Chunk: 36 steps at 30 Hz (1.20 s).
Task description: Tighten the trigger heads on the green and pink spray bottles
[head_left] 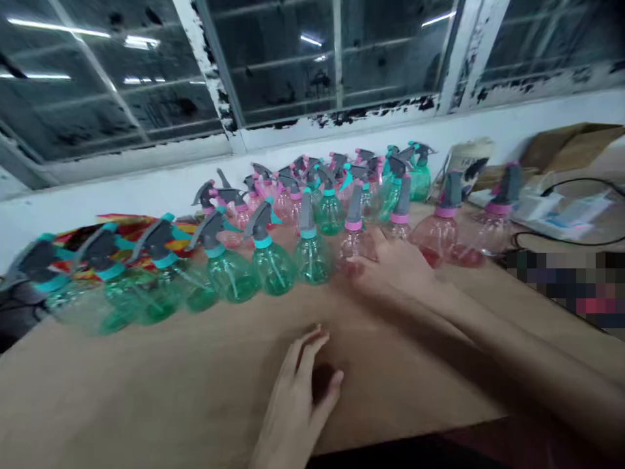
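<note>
Evidently upright, the pink-collared spray bottle, contents blurred, adjoins the right hand, grip unclear; left hand loosely curled, empty.

The bottles look like glossy, see-through plastic, their triggers duller. The tabletop seems smooth and matt; the window frame is rough, flaking.

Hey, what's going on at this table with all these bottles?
Someone is working at a table with rows of spray bottles. The person's right hand is at a pink bottle in the front row; whether it holds it is unclear. The left hand is open and empty, nearer the person. Green bottles fill the front row's left part.
</note>
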Each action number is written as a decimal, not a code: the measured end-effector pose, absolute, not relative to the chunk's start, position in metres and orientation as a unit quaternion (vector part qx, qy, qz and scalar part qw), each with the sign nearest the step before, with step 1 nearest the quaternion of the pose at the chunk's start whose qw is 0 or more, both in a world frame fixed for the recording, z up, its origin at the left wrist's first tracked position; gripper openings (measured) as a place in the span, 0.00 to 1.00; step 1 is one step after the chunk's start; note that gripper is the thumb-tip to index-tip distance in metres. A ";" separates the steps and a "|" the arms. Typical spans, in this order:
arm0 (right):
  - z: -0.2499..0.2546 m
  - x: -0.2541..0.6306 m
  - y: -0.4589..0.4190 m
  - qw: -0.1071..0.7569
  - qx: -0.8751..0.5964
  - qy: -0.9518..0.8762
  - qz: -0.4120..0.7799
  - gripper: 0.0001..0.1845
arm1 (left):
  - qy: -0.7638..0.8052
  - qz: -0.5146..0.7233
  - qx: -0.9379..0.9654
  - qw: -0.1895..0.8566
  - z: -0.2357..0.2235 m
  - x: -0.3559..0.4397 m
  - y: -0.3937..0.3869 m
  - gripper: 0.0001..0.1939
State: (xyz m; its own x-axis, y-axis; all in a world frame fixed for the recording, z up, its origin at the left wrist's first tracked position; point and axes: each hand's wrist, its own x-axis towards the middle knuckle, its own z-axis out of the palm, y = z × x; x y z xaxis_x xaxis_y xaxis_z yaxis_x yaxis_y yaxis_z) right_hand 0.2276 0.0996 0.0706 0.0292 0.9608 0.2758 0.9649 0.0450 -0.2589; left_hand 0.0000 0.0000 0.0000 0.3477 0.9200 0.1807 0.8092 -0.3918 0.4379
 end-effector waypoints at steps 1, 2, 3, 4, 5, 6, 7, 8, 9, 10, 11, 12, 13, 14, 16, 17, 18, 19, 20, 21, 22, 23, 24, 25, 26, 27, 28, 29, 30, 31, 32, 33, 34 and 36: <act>0.070 0.232 0.095 0.200 -0.693 -0.692 -0.003 0.36 | 0.530 0.203 0.814 0.123 0.000 -0.001 0.000 0.20; 0.069 0.237 0.090 0.211 -0.694 -0.689 -0.002 0.33 | 0.525 0.205 0.819 0.109 0.000 -0.001 0.001 0.20; 0.067 0.243 0.085 0.226 -0.693 -0.685 -0.001 0.31 | 0.520 0.207 0.823 0.097 0.000 -0.002 0.001 0.21; 0.066 0.250 0.081 0.244 -0.690 -0.682 -0.001 0.29 | 0.515 0.210 0.827 0.087 0.001 -0.003 0.002 0.21; 0.064 0.259 0.078 0.261 -0.685 -0.681 -0.001 0.25 | 0.507 0.213 0.832 0.077 0.001 -0.003 0.003 0.21; 0.062 0.268 0.075 0.287 -0.676 -0.679 -0.001 0.22 | 0.501 0.218 0.835 0.069 0.000 -0.003 0.004 0.21; 0.059 0.278 0.073 0.313 -0.670 -0.673 -0.004 0.19 | 0.496 0.223 0.836 0.065 0.000 -0.004 0.005 0.21; 0.056 0.288 0.073 0.339 -0.664 -0.666 -0.011 0.18 | 0.495 0.228 0.836 0.064 0.000 -0.004 0.006 0.21; 0.053 0.297 0.075 0.360 -0.661 -0.658 -0.023 0.19 | 0.495 0.232 0.835 0.064 -0.001 -0.004 0.008 0.20; 0.051 0.304 0.077 0.374 -0.663 -0.648 -0.035 0.21 | 0.497 0.232 0.834 0.065 -0.002 -0.005 0.010 0.20; 0.049 0.310 0.081 0.381 -0.666 -0.640 -0.046 0.24 | 0.501 0.231 0.832 0.066 -0.003 -0.005 0.011 0.20; 0.048 0.314 0.085 0.383 -0.669 -0.635 -0.054 0.27 | 0.504 0.231 0.830 0.064 -0.004 -0.005 0.013 0.20; 0.047 0.316 0.090 0.381 -0.672 -0.632 -0.059 0.30 | 0.508 0.230 0.828 0.061 -0.005 -0.006 0.015 0.19; 0.046 0.315 0.094 0.377 -0.673 -0.633 -0.062 0.34 | 0.512 0.231 0.826 0.057 -0.005 -0.006 0.016 0.19; 0.046 0.311 0.102 0.368 -0.670 -0.642 -0.063 0.38 | 0.512 0.236 0.824 0.047 -0.004 -0.006 0.019 0.18; 0.045 0.308 0.106 0.364 -0.668 -0.646 -0.061 0.40 | 0.511 0.238 0.825 0.042 -0.002 -0.005 0.020 0.18; 0.045 0.304 0.109 0.357 -0.669 -0.649 -0.056 0.41 | 0.510 0.237 0.826 0.038 0.000 -0.005 0.021 0.18; 0.044 0.302 0.112 0.347 -0.675 -0.649 -0.049 0.41 | 0.509 0.236 0.827 0.033 0.002 -0.005 0.023 0.18; 0.043 0.300 0.115 0.334 -0.683 -0.648 -0.039 0.42 | 0.506 0.234 0.830 0.029 0.004 -0.004 0.024 0.19; 0.042 0.298 0.118 0.320 -0.693 -0.646 -0.031 0.42 | 0.503 0.230 0.833 0.024 0.005 -0.004 0.026 0.19; 0.041 0.297 0.120 0.311 -0.699 -0.644 -0.025 0.42 | 0.497 0.227 0.838 0.018 0.005 -0.004 0.028 0.19; 0.040 0.297 0.122 0.307 -0.700 -0.644 -0.023 0.41 | 0.490 0.222 0.843 0.011 0.005 -0.004 0.030 0.19; 0.039 0.296 0.122 0.308 -0.698 -0.646 -0.023 0.39 | 0.482 0.219 0.848 0.004 0.004 -0.005 0.032 0.20; 0.039 0.296 0.122 0.313 -0.694 -0.648 -0.027 0.38 | 0.476 0.213 0.853 0.001 0.003 -0.005 0.034 0.20; 0.039 0.296 0.121 0.317 -0.689 -0.651 -0.032 0.37 | 0.471 0.207 0.857 -0.001 0.001 -0.006 0.036 0.20; 0.039 0.296 0.119 0.317 -0.687 -0.653 -0.036 0.36 | 0.468 0.203 0.860 -0.002 0.000 -0.006 0.038 0.20; 0.040 0.296 0.116 0.312 -0.687 -0.655 -0.040 0.35 | 0.467 0.201 0.861 -0.001 -0.002 -0.007 0.039 0.20; 0.040 0.295 0.112 0.303 -0.691 -0.655 -0.043 0.35 | 0.468 0.198 0.861 0.001 -0.003 -0.007 0.040 0.20; 0.041 0.295 0.108 0.291 -0.698 -0.653 -0.045 0.35 | 0.469 0.197 0.861 0.000 -0.004 -0.008 0.041 0.21; 0.042 0.293 0.102 0.279 -0.706 -0.650 -0.046 0.35 | 0.471 0.193 0.861 0.001 -0.003 -0.008 0.041 0.21; 0.042 0.292 0.096 0.269 -0.714 -0.645 -0.049 0.35 | 0.473 0.189 0.861 0.001 -0.003 -0.007 0.041 0.21; 0.041 0.290 0.090 0.263 -0.721 -0.639 -0.054 0.35 | 0.474 0.184 0.861 0.002 -0.001 -0.007 0.041 0.21; 0.040 0.289 0.083 0.261 -0.724 -0.635 -0.060 0.35 | 0.476 0.180 0.861 0.003 0.000 -0.006 0.041 0.22; 0.036 0.284 0.070 0.268 -0.721 -0.634 -0.080 0.35 | 0.481 0.176 0.859 0.008 0.004 -0.004 0.040 0.22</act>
State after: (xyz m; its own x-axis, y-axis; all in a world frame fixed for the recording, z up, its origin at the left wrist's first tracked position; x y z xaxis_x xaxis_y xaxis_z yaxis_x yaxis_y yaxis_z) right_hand 0.2842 0.0702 0.0360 0.1822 0.8716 0.4550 0.9572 -0.0514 -0.2848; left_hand -0.0041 0.0401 0.0041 0.4757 0.8285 0.2955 0.8229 -0.5378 0.1831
